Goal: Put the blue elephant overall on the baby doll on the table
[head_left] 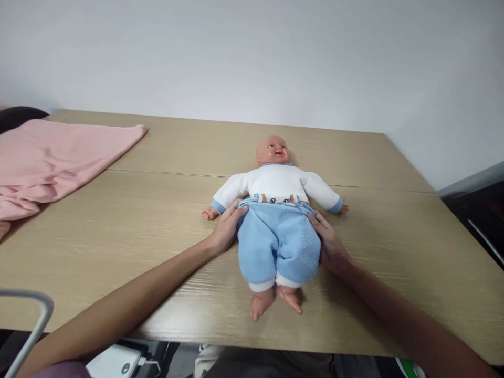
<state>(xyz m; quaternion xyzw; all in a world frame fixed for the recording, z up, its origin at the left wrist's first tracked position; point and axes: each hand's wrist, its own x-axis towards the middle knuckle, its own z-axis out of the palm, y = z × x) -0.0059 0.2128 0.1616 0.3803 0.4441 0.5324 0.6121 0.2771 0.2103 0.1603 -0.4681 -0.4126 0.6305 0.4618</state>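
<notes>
A baby doll [273, 151] lies on its back on the wooden table [137, 226], head away from me and bare feet near the front edge. It wears a white top [275, 181] with blue cuffs and fluffy light blue trousers [277, 244]. My left hand [227, 228] grips the trousers' waistband at the doll's right hip, fingers curled over the cloth. My right hand [329, 244] holds the other side of the waistband, fingers closed on the fabric.
A pink cloth [51, 157] lies crumpled at the table's far left. A grey metal bar [35, 325] shows at the lower left. A white device [116, 362] sits below the table's front edge. A white wall stands behind the table.
</notes>
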